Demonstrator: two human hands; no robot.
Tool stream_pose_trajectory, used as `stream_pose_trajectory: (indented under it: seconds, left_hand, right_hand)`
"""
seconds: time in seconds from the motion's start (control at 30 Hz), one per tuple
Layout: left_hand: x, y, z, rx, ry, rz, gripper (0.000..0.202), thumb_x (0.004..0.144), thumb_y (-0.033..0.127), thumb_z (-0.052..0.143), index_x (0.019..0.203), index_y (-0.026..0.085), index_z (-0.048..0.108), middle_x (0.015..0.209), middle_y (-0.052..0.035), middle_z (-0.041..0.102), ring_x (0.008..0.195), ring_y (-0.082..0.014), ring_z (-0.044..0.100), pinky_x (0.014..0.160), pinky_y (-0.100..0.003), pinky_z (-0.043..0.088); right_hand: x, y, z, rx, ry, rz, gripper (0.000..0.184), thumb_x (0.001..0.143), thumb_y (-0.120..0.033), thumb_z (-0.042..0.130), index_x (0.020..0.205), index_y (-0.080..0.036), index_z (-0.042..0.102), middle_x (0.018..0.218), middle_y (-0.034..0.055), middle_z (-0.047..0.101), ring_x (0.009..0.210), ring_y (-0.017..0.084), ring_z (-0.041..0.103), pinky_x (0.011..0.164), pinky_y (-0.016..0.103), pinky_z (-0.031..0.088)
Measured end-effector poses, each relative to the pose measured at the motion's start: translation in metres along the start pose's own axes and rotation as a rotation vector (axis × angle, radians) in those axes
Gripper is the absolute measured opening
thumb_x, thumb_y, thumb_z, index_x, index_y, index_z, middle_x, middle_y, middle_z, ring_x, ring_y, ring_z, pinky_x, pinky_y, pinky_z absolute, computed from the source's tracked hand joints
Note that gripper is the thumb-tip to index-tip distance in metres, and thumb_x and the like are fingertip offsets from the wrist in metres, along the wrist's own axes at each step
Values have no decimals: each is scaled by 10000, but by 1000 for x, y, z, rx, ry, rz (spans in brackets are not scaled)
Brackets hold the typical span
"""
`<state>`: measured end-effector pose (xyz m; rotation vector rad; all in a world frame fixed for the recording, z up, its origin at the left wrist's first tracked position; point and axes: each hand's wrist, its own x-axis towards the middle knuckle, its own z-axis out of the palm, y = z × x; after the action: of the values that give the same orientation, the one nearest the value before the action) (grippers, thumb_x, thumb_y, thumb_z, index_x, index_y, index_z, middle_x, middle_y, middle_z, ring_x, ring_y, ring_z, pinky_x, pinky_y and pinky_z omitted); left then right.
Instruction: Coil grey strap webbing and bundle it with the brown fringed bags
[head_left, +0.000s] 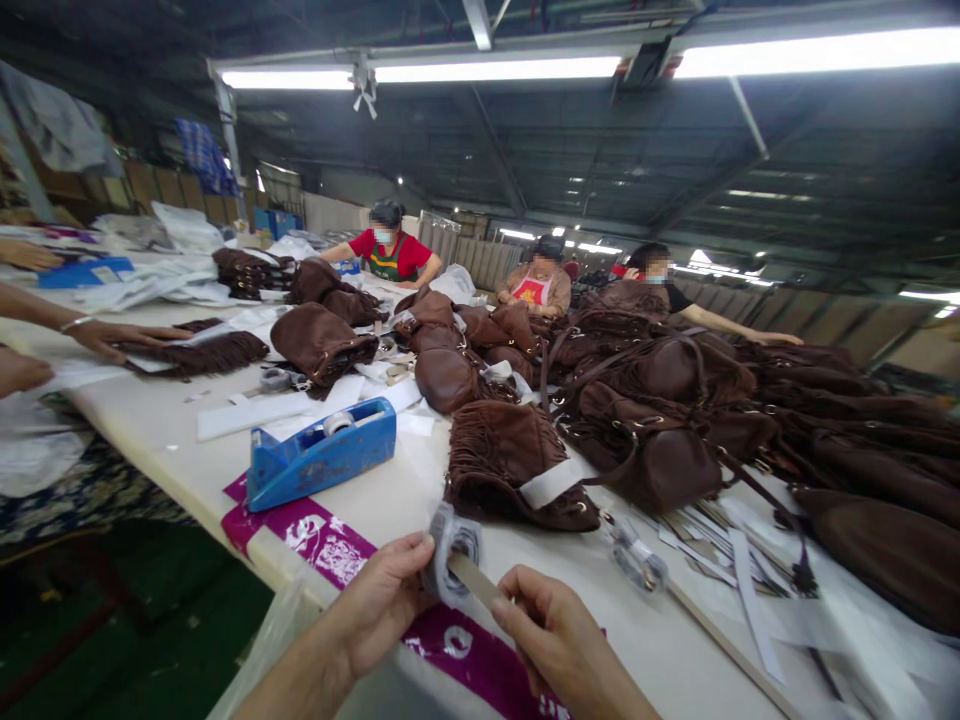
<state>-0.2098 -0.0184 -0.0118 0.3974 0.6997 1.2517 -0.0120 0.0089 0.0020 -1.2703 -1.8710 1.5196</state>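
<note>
My left hand [382, 600] is closed round a small roll of clear tape [455, 550] at the near edge of the white table [180, 440]. My right hand [559, 630] pinches the strip of tape pulled out from that roll. Just beyond them lies a brown fringed bag [517, 460] with a white paper band around it. A second small tape roll [637, 560] rests on the table to the right.
A blue tape dispenser [322, 455] sits left of the bag. Piles of brown bags [675, 400] cover the table's middle and right, with white paper strips [750, 580] scattered about. Another person's hand [120, 338] rests at far left; three people sit at the far side.
</note>
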Motion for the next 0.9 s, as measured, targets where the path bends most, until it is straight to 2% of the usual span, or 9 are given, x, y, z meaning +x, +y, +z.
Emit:
stream_pose_trajectory:
  seconds: [0.27,0.43,0.5,0.6,0.7,0.83,0.9]
  left_hand:
    - [1,0,1,65,12,17,298,720,307,808,917,104,713,862,-89,704,802,-189,625,774,-286,491]
    - [-1,1,3,98,2,9,325,718,326,809,939,109,712,911,-103,707,837,-202,638,793,-287,491]
    - [-2,1,6,124,-17,16,344,702,331,820,942,108,713,909,-103,708,831,-202,641,793,-280,488]
    - [-5,0,13,184,-29,42,359,686,344,828,937,112,715,887,-100,706,827,-212,643,775,-270,481]
    - [-6,-4,18,210,-10,92,388,680,375,825,949,121,709,876,-100,700,826,-228,644,737,-271,471]
    - [-5,-12,18,241,-12,131,407,729,426,767,1002,138,680,826,-82,677,741,-223,626,703,-297,451]
    - [-4,-15,16,347,15,187,349,754,425,726,963,150,678,826,-69,654,763,-227,604,726,-305,433]
  right_hand:
    - [10,-14,10,79,106,-17,259,782,-424,512,642,-211,467,387,-99,399,308,63,332,320,180,214]
    - [14,-9,8,166,30,2,270,771,-451,523,654,-215,466,399,-109,360,336,62,287,351,188,213]
    - [18,-6,8,118,32,-23,251,780,-404,519,630,-210,465,414,-98,353,371,68,292,378,196,221]
    - [28,-7,13,-29,127,-152,255,793,-321,523,580,-197,456,487,-61,402,477,87,356,447,204,261]
    - [34,-10,20,-89,188,-184,265,817,-330,510,593,-193,468,523,-42,448,497,102,404,467,215,293]
    - [31,-6,22,137,-39,-42,222,805,-410,527,801,-191,563,567,-48,506,429,106,443,421,213,319]
    - [30,0,19,171,-77,-30,224,774,-423,574,800,-200,570,616,-36,548,477,115,490,443,211,348]
